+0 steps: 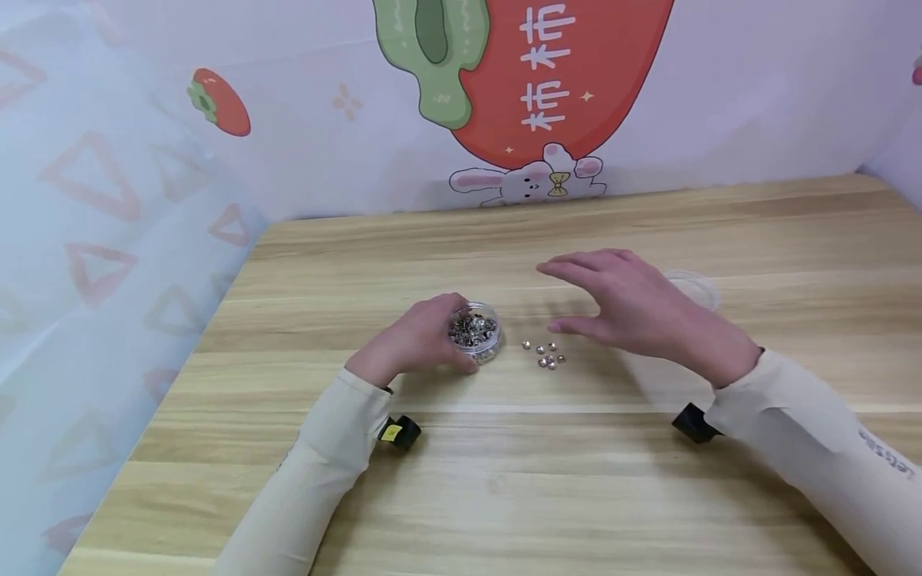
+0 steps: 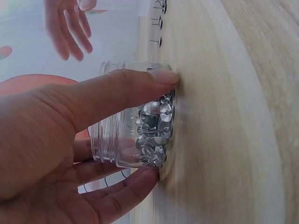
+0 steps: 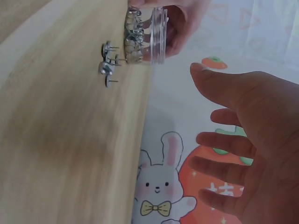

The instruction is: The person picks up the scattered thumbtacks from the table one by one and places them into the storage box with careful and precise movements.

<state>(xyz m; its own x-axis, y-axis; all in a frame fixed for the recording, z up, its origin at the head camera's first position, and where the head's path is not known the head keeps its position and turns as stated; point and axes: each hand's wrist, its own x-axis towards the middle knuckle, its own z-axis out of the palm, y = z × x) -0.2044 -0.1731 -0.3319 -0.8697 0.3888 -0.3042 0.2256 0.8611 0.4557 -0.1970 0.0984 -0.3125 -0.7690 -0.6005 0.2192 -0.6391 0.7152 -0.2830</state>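
Observation:
My left hand point(image 1: 430, 334) grips a small clear round jar point(image 1: 491, 349) that stands on the table, thumb on the near side and fingers round the far side. Silver thumbtacks point(image 2: 152, 126) lie heaped inside it, and its mouth has no lid on. Just right of the jar, several loose thumbtacks point(image 1: 551, 362) are scattered on the wood, some with their points up. Above and to the right of these hovers my right hand point(image 1: 634, 308), thumb and fingers spread apart, holding nothing. The right wrist view shows its bare palm and fingers point(image 3: 224, 144).
A clear round lid point(image 1: 693, 286) lies on the wooden table point(image 1: 490, 488) behind the right hand, partly hidden by it. Behind the table's far edge hangs a printed wall cloth point(image 1: 324, 160). Each wrist carries a black camera mount point(image 1: 406, 433).

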